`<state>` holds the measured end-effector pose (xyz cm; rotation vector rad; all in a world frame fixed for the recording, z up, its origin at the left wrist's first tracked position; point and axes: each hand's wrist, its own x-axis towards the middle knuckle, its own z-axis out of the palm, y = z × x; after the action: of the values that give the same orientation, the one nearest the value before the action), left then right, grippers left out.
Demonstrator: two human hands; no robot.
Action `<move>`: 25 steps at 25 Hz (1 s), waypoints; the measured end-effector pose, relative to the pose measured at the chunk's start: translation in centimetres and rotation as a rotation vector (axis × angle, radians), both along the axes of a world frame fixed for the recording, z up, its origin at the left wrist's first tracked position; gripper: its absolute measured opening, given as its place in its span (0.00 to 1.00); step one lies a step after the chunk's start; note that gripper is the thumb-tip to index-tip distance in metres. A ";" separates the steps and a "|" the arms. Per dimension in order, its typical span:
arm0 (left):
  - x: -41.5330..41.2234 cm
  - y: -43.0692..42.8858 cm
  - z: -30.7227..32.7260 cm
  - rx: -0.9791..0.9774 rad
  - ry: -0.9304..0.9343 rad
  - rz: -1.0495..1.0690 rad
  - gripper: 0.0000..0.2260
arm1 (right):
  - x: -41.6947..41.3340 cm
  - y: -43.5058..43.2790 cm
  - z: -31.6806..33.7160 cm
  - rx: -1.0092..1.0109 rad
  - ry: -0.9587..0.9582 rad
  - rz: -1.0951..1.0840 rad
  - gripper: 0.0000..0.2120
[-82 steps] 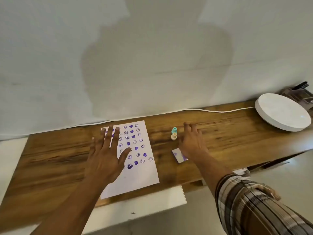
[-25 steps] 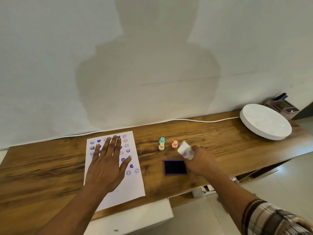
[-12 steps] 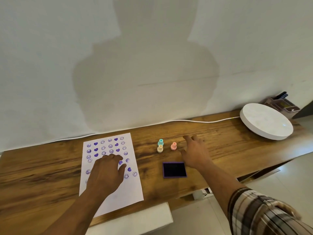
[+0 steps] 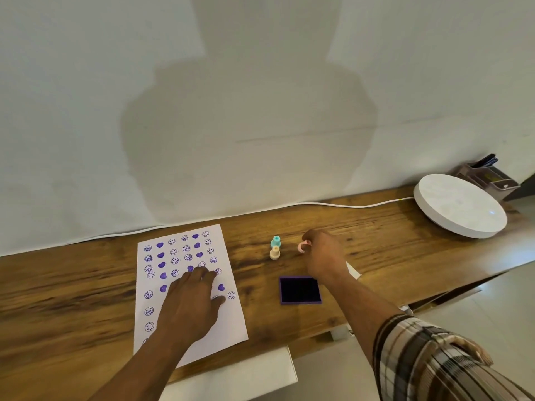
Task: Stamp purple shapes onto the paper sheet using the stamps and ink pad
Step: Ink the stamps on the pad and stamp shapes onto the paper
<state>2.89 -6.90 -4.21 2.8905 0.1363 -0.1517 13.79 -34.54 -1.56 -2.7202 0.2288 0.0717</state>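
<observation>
Three stamps: right hand pinches pink stamp.

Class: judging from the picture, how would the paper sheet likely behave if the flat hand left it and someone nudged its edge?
The paper sheet looks thin and flat, so probably floppy and light. On the smooth wooden desk it would likely slide; the left hand pressing it suggests that.
</observation>
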 end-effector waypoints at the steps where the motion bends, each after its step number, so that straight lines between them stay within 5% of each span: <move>1: 0.1 -0.5 0.8 -0.084 -0.041 0.014 0.27 | -0.2 -0.2 0.2 0.185 -0.033 -0.097 0.13; 4: 1.3 -3.6 4.2 -0.497 -0.179 0.025 0.24 | -1.9 0.2 2.1 1.095 0.071 -0.311 0.09; 6: 2.3 -6.4 6.5 -0.721 -0.183 0.008 0.26 | -3.5 0.7 3.2 1.421 0.176 -0.218 0.12; 9: 3.2 -8.9 8.2 -0.806 -0.203 0.032 0.23 | -4.8 1.5 4.4 1.478 0.219 -0.077 0.20; 19: 2.7 -8.2 10.1 -0.775 -0.189 0.110 0.13 | -6.0 2.4 6.1 1.461 0.167 -0.015 0.14; 25: 1.9 -7.4 10.1 -1.134 -0.023 0.301 0.10 | -7.4 2.2 5.9 1.407 0.063 -0.048 0.10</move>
<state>4.81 -14.26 5.85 1.7188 0.3428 -0.0916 6.36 -32.32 4.34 -1.3126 0.1582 0.2081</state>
